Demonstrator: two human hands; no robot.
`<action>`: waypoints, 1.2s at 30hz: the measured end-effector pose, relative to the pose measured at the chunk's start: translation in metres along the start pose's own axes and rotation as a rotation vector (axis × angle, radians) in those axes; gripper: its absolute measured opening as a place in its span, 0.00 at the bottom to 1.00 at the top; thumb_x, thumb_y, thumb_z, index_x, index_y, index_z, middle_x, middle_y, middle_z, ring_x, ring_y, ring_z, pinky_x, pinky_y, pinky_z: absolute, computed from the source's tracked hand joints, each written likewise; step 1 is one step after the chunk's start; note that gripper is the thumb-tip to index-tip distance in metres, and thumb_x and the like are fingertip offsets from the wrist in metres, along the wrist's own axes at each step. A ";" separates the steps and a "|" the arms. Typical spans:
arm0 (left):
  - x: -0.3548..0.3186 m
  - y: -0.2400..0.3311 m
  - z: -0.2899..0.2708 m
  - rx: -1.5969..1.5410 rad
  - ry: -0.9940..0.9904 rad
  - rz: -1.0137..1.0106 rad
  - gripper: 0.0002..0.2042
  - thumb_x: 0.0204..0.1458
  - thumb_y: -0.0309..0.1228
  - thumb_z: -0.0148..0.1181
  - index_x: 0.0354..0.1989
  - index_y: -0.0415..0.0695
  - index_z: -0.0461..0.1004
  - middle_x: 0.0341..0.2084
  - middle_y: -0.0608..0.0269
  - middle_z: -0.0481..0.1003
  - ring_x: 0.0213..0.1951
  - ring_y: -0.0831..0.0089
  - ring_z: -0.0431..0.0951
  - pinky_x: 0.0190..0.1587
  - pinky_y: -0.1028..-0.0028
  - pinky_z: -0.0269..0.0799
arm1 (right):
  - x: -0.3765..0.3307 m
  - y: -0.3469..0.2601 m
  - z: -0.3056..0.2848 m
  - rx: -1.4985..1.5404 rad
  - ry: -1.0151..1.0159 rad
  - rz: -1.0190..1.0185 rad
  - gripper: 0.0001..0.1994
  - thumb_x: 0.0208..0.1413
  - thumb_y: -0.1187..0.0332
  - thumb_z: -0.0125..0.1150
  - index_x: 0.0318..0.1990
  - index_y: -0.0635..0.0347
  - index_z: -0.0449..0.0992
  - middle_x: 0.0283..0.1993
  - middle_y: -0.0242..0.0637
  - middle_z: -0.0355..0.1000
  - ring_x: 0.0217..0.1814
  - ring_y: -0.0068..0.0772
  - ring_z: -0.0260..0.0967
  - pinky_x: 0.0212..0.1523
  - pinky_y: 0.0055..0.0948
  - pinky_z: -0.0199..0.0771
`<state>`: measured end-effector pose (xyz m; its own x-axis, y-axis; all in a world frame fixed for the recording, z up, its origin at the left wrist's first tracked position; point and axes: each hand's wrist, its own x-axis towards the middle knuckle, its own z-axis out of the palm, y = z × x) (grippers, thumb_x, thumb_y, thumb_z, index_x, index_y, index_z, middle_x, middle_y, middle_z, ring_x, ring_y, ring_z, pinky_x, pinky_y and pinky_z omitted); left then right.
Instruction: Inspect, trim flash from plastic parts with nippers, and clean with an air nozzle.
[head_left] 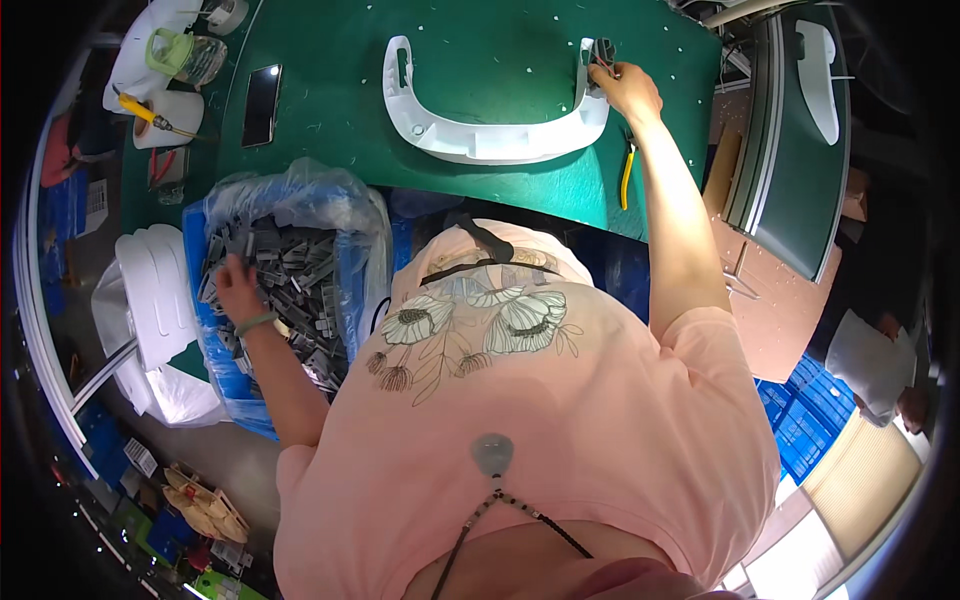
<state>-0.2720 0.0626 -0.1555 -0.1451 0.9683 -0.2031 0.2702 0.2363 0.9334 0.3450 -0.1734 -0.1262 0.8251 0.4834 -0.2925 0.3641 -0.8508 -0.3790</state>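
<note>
With right hand point(632, 92), pinching small dark-grey part point(604, 50) at end of white U-shaped plastic frame point(480, 143); with left hand point(238, 290) among grey plastic pieces point(300, 265), cannot tell grip.

At far right, the right hand point(628, 92) touches a dark piece point(604, 50) at the white curved part point(490, 145); at near left, the left hand point(238, 288) touches grey pieces point(305, 265).
</note>
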 end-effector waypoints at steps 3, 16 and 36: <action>-0.066 0.113 0.069 -0.048 -0.044 0.230 0.16 0.57 0.37 0.56 0.46 0.36 0.69 0.41 0.57 0.73 0.44 0.71 0.73 0.46 0.73 0.73 | 0.003 -0.001 0.002 -0.103 0.057 -0.055 0.24 0.44 0.43 0.56 0.37 0.54 0.79 0.33 0.41 0.77 0.42 0.46 0.75 0.41 0.42 0.73; -0.178 0.064 0.356 0.124 -1.004 0.393 0.07 0.55 0.28 0.56 0.37 0.39 0.67 0.53 0.52 0.67 0.39 0.75 0.75 0.44 0.78 0.71 | -0.023 -0.003 0.006 -0.368 -0.154 -0.068 0.30 0.46 0.37 0.54 0.40 0.57 0.79 0.39 0.45 0.76 0.44 0.47 0.74 0.43 0.41 0.73; -0.184 0.133 0.303 -0.441 -1.193 0.135 0.31 0.45 0.28 0.68 0.55 0.40 0.56 0.55 0.51 0.62 0.45 0.71 0.73 0.47 0.72 0.71 | -0.108 -0.054 0.004 1.152 -0.549 -0.370 0.17 0.53 0.59 0.64 0.41 0.66 0.76 0.36 0.29 0.73 0.40 0.20 0.67 0.46 0.22 0.65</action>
<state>0.0791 -0.0599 -0.0842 0.8609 0.5082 -0.0240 -0.1547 0.3064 0.9392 0.2349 -0.1786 -0.0774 0.3775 0.8988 -0.2227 -0.2685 -0.1239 -0.9553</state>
